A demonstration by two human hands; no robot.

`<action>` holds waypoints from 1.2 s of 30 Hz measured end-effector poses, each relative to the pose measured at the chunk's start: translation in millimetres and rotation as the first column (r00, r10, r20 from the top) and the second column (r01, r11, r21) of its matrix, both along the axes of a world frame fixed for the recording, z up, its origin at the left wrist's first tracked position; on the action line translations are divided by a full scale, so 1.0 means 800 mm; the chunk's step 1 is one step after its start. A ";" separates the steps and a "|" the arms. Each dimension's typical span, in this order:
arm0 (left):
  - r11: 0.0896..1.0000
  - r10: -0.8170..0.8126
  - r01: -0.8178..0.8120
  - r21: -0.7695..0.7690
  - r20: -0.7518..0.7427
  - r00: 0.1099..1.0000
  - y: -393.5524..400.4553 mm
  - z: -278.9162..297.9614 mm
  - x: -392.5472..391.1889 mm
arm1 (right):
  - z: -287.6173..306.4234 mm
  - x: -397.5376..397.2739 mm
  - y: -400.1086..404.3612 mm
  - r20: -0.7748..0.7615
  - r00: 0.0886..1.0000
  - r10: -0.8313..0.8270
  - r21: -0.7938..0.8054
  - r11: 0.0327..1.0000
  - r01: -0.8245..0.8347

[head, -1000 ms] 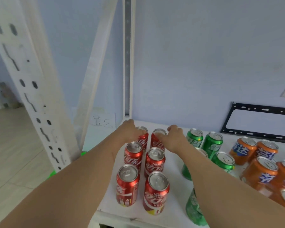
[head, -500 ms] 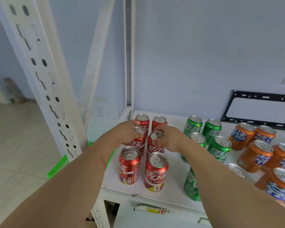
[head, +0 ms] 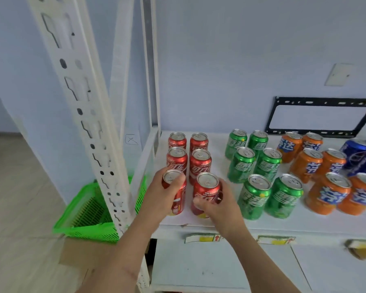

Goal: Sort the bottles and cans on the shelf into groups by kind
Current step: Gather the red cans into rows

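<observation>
Several red cola cans stand in two columns at the left end of the white shelf (head: 304,226). My left hand (head: 163,195) is wrapped around the front left red can (head: 176,203). My right hand (head: 221,206) grips the front right red can (head: 207,186). Behind them stand the middle red cans (head: 200,163) and the back red cans (head: 177,140). To the right are several green cans (head: 255,195), then several orange cans (head: 325,194), then blue cans (head: 361,157) at the far right edge.
A white perforated shelf post (head: 87,115) rises at the left, with a green plastic basket (head: 87,216) behind it on a cardboard box. A black metal bracket (head: 319,116) leans on the wall behind the cans. Labels (head: 202,238) are stuck on the shelf's front edge.
Both hands have pulled back from the rear red cans to the middle pair and now to the front pair. The view has shifted, showing more cans at the right.
</observation>
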State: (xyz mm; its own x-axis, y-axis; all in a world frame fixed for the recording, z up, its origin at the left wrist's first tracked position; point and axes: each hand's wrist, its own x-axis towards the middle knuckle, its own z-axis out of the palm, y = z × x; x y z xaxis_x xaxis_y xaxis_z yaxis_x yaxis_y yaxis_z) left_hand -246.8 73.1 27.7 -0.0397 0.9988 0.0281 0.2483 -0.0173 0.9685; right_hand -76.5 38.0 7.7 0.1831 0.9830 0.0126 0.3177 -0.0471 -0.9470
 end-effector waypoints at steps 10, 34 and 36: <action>0.998 -0.055 0.051 -0.043 -0.103 0.993 0.004 0.006 -0.033 | -0.035 -0.011 -0.005 0.103 0.995 -0.021 0.007 1.000 0.020; 0.965 -0.225 0.214 -0.149 -0.064 0.972 0.015 0.026 -0.037 | -0.040 -0.011 -0.005 0.035 0.999 0.013 -0.012 1.000 -0.012; 0.970 -0.209 0.196 -0.142 -0.082 0.975 0.015 0.024 -0.037 | -0.039 -0.011 -0.006 0.048 0.999 0.021 -0.028 0.999 -0.020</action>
